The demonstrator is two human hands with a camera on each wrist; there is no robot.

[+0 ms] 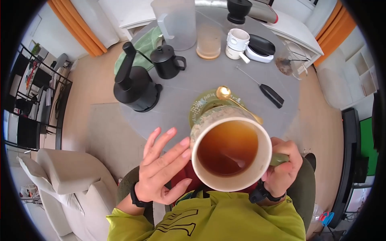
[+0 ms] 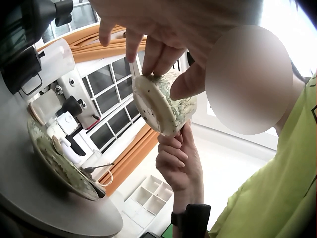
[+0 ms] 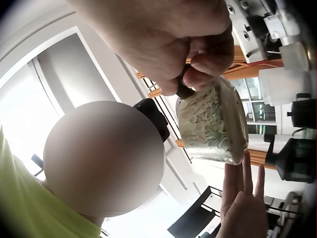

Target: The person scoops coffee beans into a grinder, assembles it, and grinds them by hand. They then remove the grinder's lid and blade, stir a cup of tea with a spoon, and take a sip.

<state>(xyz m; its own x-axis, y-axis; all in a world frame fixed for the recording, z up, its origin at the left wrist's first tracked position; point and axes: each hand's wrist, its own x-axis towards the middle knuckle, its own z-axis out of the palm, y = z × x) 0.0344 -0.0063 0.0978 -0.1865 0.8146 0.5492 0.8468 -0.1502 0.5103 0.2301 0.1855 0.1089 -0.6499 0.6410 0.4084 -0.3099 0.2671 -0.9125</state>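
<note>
A large patterned cup (image 1: pixel 194 132) of amber-brown liquid (image 1: pixel 227 148) is held up in front of the body, tilted toward the head camera. My right hand (image 1: pixel 283 166) grips its green handle (image 1: pixel 278 159), fingers curled round it; the right wrist view shows this hand (image 3: pixel 173 44) at the cup (image 3: pixel 210 124). My left hand (image 1: pixel 163 172) has its fingers spread, tips touching the cup's left side. From the left wrist view, the cup's pale underside (image 2: pixel 151 106) shows off the table. A green plate (image 1: pixel 196 108) with a gold spoon (image 1: pixel 241 105) lies beyond the cup.
On the grey table (image 1: pixel 201 76) stand a black grinder (image 1: pixel 136 90), a black pot (image 1: pixel 167 62), a clear pitcher (image 1: pixel 179 28), a glass jar (image 1: pixel 208 42), stacked white cups (image 1: pixel 237 40) and a black frother (image 1: pixel 271 95). A green cloth (image 1: pixel 138 52) lies at the back left.
</note>
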